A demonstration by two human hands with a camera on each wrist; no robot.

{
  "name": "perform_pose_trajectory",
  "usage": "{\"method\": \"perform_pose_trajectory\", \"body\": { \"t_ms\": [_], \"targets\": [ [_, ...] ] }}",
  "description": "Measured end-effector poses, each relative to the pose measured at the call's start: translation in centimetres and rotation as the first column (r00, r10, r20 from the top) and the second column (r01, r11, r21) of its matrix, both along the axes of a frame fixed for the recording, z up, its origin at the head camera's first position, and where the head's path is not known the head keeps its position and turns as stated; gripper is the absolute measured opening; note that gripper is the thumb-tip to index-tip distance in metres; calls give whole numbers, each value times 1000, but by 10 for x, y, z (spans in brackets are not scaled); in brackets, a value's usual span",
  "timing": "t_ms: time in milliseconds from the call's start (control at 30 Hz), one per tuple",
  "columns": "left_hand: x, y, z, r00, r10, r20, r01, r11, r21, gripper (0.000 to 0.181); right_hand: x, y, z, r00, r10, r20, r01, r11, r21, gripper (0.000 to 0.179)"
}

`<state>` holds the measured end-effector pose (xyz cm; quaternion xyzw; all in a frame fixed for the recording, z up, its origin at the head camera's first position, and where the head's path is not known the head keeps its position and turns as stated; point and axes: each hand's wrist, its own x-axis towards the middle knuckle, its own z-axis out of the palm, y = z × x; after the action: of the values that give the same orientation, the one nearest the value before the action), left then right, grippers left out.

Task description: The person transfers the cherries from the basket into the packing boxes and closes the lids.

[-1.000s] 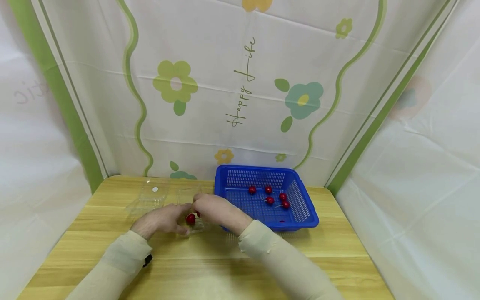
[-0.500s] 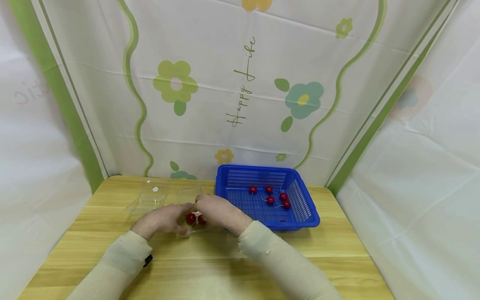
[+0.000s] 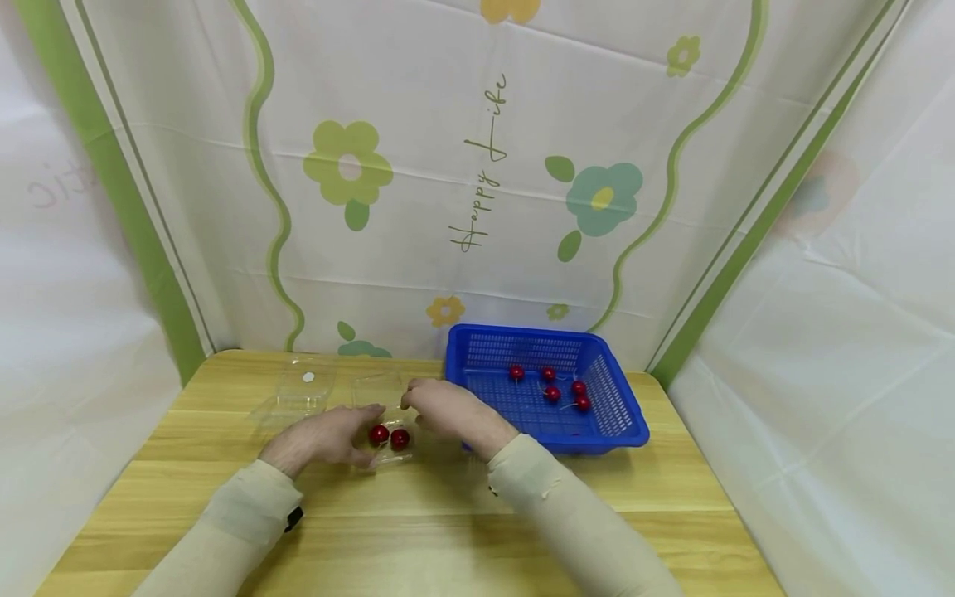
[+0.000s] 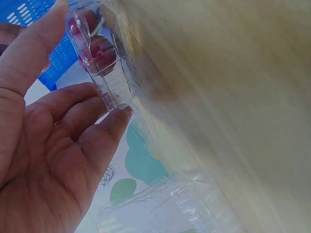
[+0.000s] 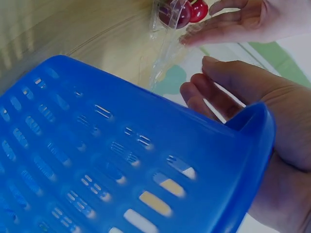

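Sleeves (image 3: 224, 518): we are seeing two pale arms coming in from the near edge, a small black object (image 3: 294, 519) showing by the left cuff.
Tabletop (image 3: 373, 547): light wood grain is running crosswise beneath everything.
Left hand (image 3: 328, 435): it is holding a clear box (image 4: 121, 90) by one side, thumb at one corner and a fingertip at another, palm spread well away from the plastic.
Right hand (image 3: 458, 414): it is hovering between the clear box and a blue basket (image 3: 636, 423), fingers loosely bent, tips apart and pinching nothing we are seeing. We cannot tell whether it is touching the basket.
Two cherries (image 3: 399, 439): they are lying side by side inside the clear box, red and glossy, a pale stem showing between them.
Basket cherries (image 3: 552, 394): we are counting five whole ones on the basket floor, stems showing, with a red sliver peeking over the front rim.
Box lid (image 3: 376, 391): it is standing raised behind the clear box.
Second container (image 3: 306, 402): also transparent, it is standing open behind the left hand, bearing a white dot (image 3: 309, 376).
Backdrop cloth (image 3: 418, 124): it is hanging beyond the tabletop, printed with flowers, wavy green lines and "Happy Life".
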<state>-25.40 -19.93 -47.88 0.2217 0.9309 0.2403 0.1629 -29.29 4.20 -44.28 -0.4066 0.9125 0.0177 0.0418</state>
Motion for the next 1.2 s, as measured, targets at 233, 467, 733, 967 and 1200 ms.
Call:
{"method": "perform_pose_trajectory", "body": {
  "t_ms": [233, 467, 733, 967, 1200],
  "targets": [
    [-1, 1, -1, 1000, 12, 5, -12, 1000, -6, 97, -9, 17, 10, 1000, -3, 30, 6, 993, -120, 35],
    [-2, 1, -2, 1000, 19, 14, -19, 1000, -6, 98, -18, 44, 22, 998, -64, 26, 68, 980, -187, 36],
    [-1, 1, -4, 1000, 5, -6, -6, 1000, -11, 96, -23, 74, 24, 987, -120, 104, 144, 955, -261, 37],
    [-1, 0, -3, 1000, 7, -6, -7, 1000, -14, 96, -27, 95, 20, 974, -181, 134, 211, 942, -263, 38],
    [-1, 0, -4, 1000, 9, 3, -9, 1000, -9, 97, -34, 112, 10, 967, -219, 131, 247, 935, -255, 37]
  ]
}}
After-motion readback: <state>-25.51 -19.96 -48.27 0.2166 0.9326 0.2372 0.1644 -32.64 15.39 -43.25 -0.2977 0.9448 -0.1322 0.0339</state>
